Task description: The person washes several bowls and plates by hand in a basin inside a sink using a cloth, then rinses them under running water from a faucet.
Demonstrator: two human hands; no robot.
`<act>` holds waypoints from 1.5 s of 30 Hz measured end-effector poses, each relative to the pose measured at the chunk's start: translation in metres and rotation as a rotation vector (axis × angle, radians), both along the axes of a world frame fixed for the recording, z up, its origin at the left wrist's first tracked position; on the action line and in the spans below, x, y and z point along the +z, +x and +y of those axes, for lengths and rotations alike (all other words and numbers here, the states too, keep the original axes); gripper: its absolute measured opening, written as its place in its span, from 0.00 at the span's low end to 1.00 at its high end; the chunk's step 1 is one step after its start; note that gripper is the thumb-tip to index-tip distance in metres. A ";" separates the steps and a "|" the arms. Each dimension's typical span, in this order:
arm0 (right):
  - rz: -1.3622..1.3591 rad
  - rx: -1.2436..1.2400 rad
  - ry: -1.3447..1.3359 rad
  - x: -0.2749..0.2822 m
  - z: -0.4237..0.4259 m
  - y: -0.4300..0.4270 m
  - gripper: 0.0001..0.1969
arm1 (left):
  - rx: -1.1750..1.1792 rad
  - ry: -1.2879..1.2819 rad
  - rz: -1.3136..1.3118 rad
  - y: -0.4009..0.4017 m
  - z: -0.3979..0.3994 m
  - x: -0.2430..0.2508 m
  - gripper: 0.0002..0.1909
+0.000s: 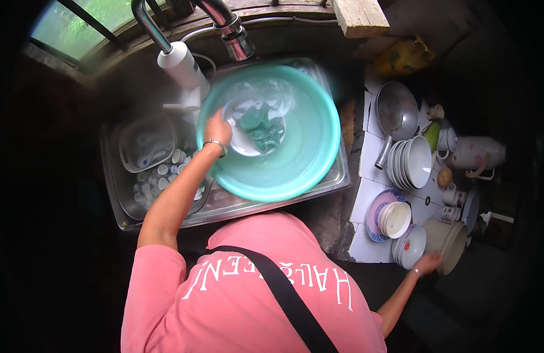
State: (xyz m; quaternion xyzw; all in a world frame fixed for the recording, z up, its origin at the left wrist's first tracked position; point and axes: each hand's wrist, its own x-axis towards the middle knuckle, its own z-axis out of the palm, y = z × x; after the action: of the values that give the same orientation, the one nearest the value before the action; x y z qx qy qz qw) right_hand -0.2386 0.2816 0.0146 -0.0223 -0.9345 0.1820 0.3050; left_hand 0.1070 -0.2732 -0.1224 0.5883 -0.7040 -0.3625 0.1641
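With its fingers on the rim, my left hand [218, 129] holds a white plate [244, 144] in the water of a large turquoise plastic basin [272, 197]. A crumpled green cloth [261, 125] lies over the plate. The basin rests on a stainless steel sink [230, 212]. Far to the right, my right hand [428, 264] is at the side of a beige round container [444, 245], beside stacked white bowls [411, 247]; its fingers are blurred, and whether they grip anything is unclear.
Small cups [163, 170] and a plastic tub [148, 145] fill the left sink bowl. A faucet [237, 42] hangs above the basin. On the tiled counter [364, 203] stand a wok [396, 110], more stacked bowls [415, 161], mugs [453, 196] and a thermos jug [477, 152].
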 end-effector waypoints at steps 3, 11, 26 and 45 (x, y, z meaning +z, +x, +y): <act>-0.228 0.723 -0.709 0.005 -0.153 0.033 0.13 | -0.032 -0.015 -0.009 -0.010 0.007 0.012 0.23; -0.623 1.549 0.421 -0.099 -0.465 0.211 0.32 | 0.004 0.142 0.270 -0.007 0.000 -0.016 0.26; -1.336 1.460 -0.572 -0.114 -0.510 0.245 0.18 | 0.399 0.658 0.619 -0.008 0.022 0.031 0.33; -0.854 1.484 -0.134 -0.179 -0.525 0.210 0.25 | 0.284 0.445 0.400 -0.027 0.028 0.011 0.31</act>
State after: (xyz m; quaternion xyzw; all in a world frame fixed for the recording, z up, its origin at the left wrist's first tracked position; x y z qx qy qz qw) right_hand -0.0290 -0.2431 -0.1641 0.5100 -0.7294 0.3651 -0.2729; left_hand 0.0797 -0.2455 -0.1110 0.6192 -0.4721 -0.5893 0.2154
